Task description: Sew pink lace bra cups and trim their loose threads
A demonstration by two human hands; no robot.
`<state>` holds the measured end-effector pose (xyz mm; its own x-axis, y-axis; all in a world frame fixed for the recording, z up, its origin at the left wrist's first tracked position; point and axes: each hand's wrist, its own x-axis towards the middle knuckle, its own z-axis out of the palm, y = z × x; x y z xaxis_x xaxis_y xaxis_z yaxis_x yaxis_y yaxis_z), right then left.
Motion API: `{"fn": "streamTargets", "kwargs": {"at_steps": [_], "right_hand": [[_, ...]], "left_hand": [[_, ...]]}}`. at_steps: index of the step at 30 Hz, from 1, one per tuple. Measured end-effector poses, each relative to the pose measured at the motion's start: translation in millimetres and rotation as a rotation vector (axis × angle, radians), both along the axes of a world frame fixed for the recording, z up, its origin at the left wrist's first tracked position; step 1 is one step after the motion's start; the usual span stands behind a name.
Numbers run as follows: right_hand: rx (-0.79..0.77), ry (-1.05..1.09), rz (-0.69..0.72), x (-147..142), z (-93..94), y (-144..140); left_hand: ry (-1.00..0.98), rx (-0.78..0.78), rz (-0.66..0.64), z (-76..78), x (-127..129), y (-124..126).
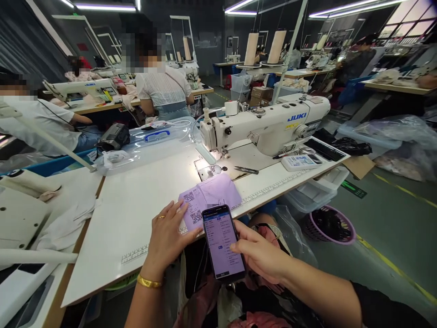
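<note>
My right hand point(261, 250) grips a smartphone point(223, 243), with its thumb over the lit screen, which shows rows of text. Under the phone's upper edge lies a purple paper sheet point(220, 189) printed with QR codes, on the sewing table point(136, 200). My left hand point(170, 234) rests with fingers stretched out on the sheet's left edge, a ring and a gold bracelet on it. Just beyond the paper stands a white JUKI sewing machine point(273, 123), its needle area lit. A pair of thread snips point(246, 170) lies on the machine bed.
A white box-shaped item point(300, 162) sits at the table's right. A ruler strip point(280, 182) runs along the front edge. Below right stands a purple basket point(329, 225) with black plastic. A clear plastic lid point(153, 136) lies behind. Co-workers sit at other machines.
</note>
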<state>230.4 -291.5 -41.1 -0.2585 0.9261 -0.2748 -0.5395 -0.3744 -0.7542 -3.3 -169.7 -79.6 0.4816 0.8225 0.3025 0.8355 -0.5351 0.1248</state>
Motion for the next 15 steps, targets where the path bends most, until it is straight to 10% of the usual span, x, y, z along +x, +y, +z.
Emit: {"fn": "streamTargets", "kwargs": {"at_steps": [15], "right_hand": [[0.026,0.092,-0.123,19.5,-14.7,-5.9]], "left_hand": [[0.075,0.032,-0.004,0.0,3.2,4.2]]}}
